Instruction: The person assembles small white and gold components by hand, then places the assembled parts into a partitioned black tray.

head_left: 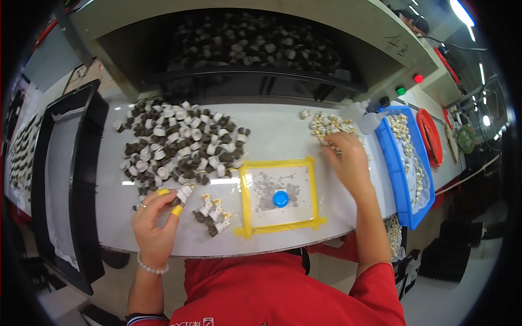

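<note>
Yellow-capped left grip (pixel 155 220) pinches a white-and-dark plug (pixel 185 193) pointing up-right; right grip (pixel 348 157) closes over brass pieces (pixel 325 126).

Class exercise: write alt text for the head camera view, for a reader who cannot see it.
A person's left hand, with yellow finger covers, pinches a small white and dark cylindrical part beside a large pile of such parts, while the right hand reaches into a heap of small brass-coloured pieces. Between them on the white worktable, a yellow tape square frames a blue cap.
</note>
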The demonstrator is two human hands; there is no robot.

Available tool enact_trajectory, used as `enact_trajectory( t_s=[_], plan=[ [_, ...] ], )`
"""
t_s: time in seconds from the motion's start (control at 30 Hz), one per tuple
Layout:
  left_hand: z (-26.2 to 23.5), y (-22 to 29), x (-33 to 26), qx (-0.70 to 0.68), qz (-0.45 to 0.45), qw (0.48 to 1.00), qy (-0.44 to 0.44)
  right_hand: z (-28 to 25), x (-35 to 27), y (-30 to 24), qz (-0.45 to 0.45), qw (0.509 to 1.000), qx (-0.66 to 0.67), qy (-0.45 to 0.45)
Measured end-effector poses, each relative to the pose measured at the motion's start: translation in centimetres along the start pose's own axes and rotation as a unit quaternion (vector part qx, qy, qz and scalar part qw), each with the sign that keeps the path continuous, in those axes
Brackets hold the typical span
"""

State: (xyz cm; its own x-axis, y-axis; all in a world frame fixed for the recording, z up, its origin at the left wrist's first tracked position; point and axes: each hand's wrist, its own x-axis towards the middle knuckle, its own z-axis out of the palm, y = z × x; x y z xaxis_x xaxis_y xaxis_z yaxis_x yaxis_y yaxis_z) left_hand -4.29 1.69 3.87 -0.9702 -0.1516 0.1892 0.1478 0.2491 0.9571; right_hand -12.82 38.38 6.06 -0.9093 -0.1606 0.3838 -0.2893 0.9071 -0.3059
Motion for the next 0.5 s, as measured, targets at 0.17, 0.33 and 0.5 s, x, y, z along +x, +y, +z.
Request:
enact_trajectory(
  t_s=[0.17,0.33,0.5],
  plan=[
    [0.7,-0.3,-0.2,0.224,0.115,0.967,-0.044,1.2,0.6,1.0,0.032,0.997,-0.04,-0.051],
    [0.3,-0.2,-0.8,0.227,0.128,0.961,-0.094,1.0,0.3,0.0,0.046,0.997,0.008,-0.059],
    [-0.4,0.5,-0.6,0.245,0.156,0.945,-0.15,0.2,-2.4,-0.7,0.111,0.934,0.323,-0.107]
  ],
)
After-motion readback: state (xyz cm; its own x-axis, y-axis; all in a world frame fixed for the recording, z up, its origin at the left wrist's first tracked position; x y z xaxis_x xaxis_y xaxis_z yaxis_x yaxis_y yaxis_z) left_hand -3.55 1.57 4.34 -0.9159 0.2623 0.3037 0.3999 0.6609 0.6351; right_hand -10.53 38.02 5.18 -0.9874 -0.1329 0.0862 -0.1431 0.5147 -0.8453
